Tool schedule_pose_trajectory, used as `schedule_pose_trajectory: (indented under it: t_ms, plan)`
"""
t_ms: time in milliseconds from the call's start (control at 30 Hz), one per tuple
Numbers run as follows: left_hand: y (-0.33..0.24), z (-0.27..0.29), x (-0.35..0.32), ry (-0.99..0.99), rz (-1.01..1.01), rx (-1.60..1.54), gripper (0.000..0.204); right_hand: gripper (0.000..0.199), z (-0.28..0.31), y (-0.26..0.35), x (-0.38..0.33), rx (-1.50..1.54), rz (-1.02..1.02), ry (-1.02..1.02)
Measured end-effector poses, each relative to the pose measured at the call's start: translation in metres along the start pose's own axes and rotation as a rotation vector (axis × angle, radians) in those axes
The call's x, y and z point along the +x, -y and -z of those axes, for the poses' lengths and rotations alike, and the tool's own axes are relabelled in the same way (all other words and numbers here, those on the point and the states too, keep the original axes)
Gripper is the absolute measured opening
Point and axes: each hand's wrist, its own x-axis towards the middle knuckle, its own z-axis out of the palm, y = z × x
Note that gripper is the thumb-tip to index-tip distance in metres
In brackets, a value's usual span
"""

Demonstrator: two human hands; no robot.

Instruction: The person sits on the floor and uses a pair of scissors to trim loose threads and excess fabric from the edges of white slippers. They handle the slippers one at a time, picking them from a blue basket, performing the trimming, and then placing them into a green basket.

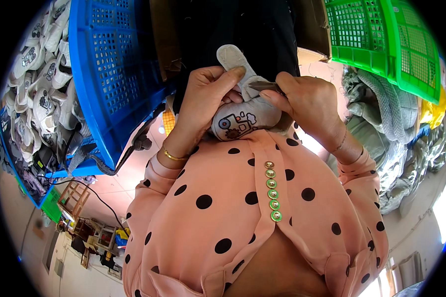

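1. The left hand is gripping a grey fabric shoe, its thumb pressing on the upper part and its fingers curling in beside it.
2. The right hand is closing around a small metal tool – its pointed end is aiming left, at the shoe's fabric edge. Whether the tip is touching the fabric, I cannot tell.
3. The shoe is resting between the two hands, close in front of the pink dotted shirt. Its rounded end, with a printed vehicle, is lying nearest the shirt, and its long pale sole is pointing away.
4. Dark trousers are showing beyond the hands, and a gold bracelet is circling the left wrist.
5. On the left, a blue plastic basket is standing at a tilt in the view, with a heap of pale shoes lying beside its wall.
6. On the right, a green plastic basket is standing near grey fabric pieces – some of these are showing a knitted texture.
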Motion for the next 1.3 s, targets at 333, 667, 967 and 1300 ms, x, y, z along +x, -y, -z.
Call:
schedule_pose_trajectory:
  t_ms: [333,667,967,1300]
  plan:
    - [0.0025,0.0010,0.0001,-0.001,0.022,-0.025,0.022,0.043,-0.0022,-0.0005,-0.0008,0.002,0.016,0.006]
    - [0.0050,0.0022,-0.0013,-0.009,-0.018,-0.048,0.023,0.043,-0.0022,-0.0002,-0.0022,-0.002,-0.003,0.014]
    - [0.0032,-0.0007,-0.0027,-0.027,-0.017,-0.024,0.024,0.044,-0.0050,0.0017,0.0004,-0.016,0.010,0.005]
    - [0.0040,-0.0014,-0.0022,-0.027,-0.016,-0.026,0.023,0.044,-0.0087,0.0055,0.0005,-0.059,0.002,-0.049]
